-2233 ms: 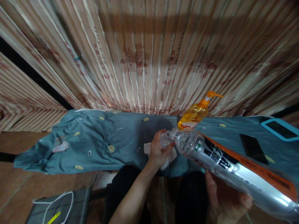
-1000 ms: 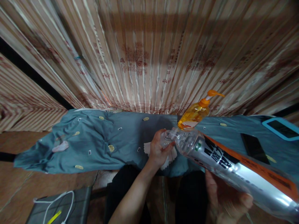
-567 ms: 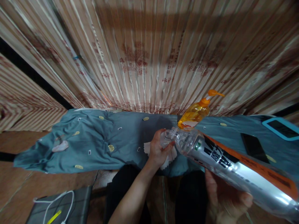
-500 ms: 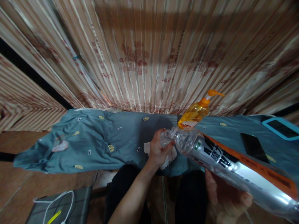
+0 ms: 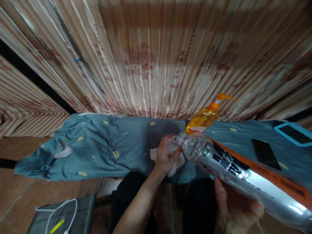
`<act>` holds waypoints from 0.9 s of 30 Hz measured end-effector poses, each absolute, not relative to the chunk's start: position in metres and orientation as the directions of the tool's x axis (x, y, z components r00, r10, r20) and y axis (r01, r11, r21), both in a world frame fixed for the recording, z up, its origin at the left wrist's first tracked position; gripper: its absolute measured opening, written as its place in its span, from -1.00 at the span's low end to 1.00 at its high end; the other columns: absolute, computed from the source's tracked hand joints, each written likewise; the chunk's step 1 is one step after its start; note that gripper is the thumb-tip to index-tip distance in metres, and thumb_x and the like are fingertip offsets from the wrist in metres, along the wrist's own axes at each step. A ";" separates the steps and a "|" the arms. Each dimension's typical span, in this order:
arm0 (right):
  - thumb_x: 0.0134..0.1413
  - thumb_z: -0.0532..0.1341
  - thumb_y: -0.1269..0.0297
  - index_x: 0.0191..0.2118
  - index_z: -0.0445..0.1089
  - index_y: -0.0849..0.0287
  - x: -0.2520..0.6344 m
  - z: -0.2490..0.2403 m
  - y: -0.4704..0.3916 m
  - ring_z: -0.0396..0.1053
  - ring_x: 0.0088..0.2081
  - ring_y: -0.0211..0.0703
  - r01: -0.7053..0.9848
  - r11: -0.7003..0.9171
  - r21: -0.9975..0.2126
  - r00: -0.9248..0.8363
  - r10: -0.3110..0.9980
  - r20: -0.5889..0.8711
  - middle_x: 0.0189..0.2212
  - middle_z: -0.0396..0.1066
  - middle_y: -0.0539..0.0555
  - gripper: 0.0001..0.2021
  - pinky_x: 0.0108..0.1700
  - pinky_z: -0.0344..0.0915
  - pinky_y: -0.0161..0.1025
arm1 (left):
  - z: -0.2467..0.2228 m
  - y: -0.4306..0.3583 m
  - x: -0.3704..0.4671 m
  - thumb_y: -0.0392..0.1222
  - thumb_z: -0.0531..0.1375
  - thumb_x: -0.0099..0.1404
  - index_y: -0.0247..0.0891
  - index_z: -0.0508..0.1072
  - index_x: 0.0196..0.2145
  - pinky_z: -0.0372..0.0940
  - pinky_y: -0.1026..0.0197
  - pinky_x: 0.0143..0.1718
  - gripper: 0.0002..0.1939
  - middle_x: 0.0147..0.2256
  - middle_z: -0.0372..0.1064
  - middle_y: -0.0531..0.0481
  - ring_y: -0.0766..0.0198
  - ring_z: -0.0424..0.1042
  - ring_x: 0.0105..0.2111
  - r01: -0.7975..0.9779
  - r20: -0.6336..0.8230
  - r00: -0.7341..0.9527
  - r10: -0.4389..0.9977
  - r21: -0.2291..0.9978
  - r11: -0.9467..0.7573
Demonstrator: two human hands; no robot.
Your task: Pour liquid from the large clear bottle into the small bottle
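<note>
My right hand [image 5: 237, 206] supports a large clear plastic bottle [image 5: 229, 167] from below, its fingers curled around the body. The bottle has a silver, orange and black label and tilts with its neck to the left. My left hand [image 5: 163, 157] is closed around a small clear vessel [image 5: 172, 143], partly hidden by the fingers. The bottle's mouth meets the vessel's opening. Under my left hand, a white tissue [image 5: 176, 167] lies on the grey-blue cloth [image 5: 131, 143]. Just beyond the bottle stands a pump bottle [image 5: 202, 118] of amber liquid with an orange pump head.
To the right lie a dark phone [image 5: 265, 154] and a blue-framed tablet [image 5: 296, 133]. A crumpled pale tissue [image 5: 63, 152] rests on the cloth's left side. A pleated curtain [image 5: 156, 65] hangs behind. A white cable [image 5: 75, 211] and a yellow strip [image 5: 57, 226] lie on a dark surface at lower left.
</note>
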State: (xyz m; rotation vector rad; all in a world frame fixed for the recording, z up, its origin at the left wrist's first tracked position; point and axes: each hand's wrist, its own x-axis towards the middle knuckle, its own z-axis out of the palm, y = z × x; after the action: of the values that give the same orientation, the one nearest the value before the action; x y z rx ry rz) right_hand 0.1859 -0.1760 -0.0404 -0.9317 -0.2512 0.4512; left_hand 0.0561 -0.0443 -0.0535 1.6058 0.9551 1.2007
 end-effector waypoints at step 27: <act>-0.54 0.39 -0.12 0.03 0.31 0.01 0.182 -0.031 -0.173 0.24 0.10 0.02 -0.252 0.510 -0.822 0.869 0.493 0.039 0.10 0.29 -0.04 -0.17 -0.31 0.44 -0.21 | -0.052 -0.044 0.056 -0.16 0.27 0.11 -0.23 0.29 -0.08 0.30 0.07 -0.06 -0.59 -0.17 0.38 -0.07 0.11 0.39 -0.11 0.073 0.279 0.233 0.932 0.950 -0.302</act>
State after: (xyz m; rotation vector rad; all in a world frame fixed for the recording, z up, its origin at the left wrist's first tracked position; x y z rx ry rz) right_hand 0.1823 -0.1733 -0.0310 -0.9344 -0.2842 0.4552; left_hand 0.0559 -0.0439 -0.0524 1.6033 0.9620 1.1952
